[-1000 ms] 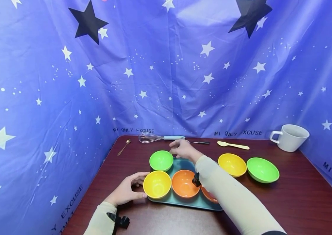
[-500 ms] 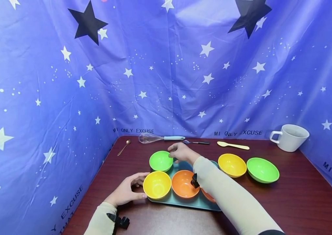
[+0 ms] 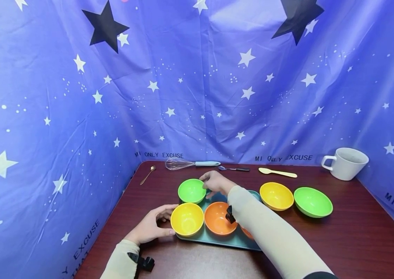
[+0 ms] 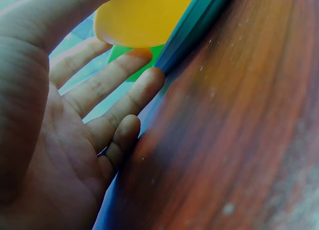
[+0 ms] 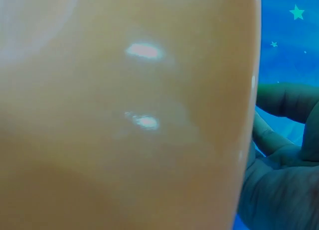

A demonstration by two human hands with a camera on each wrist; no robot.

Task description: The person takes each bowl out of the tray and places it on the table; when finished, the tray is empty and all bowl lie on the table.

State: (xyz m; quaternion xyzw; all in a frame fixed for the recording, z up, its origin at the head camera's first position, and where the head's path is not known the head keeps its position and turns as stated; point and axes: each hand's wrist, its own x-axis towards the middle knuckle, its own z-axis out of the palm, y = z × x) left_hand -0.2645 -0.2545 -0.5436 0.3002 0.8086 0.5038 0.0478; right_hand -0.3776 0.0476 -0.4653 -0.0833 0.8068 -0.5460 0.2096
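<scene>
Two sleeved arms reach over a dark red-brown table [image 3: 340, 240] enclosed by a blue star-printed cloth backdrop [image 3: 197, 85], whose hem carries the readable words "MI ONLY EXCUSE" at the far edge of the table. A teal tray [image 3: 218, 241] lies in front of the person and holds four bowls. The right arm stretches forward across the tray, and the right hand [image 3: 215, 182] sits at the far side with its fingers curled over the rim of a green bowl [image 3: 191, 190] at the tray's far left corner. The left hand [image 3: 151, 228] lies low at the tray's near left corner, fingers relaxed and nearly straight, touching the side of a yellow bowl [image 3: 187, 219]. An orange bowl [image 3: 220, 218] sits just right of that one, and another orange bowl is mostly hidden under the right forearm. Off the tray to the right stand a second yellow bowl [image 3: 275, 195] and a second green bowl [image 3: 313, 202]. A white mug [image 3: 346, 163] stands at the far right corner. Along the far edge lie a whisk [image 3: 190, 163], a dark-handled spoon [image 3: 233, 169], a pale spatula [image 3: 276, 173] and a small gold spoon [image 3: 147, 174].
</scene>
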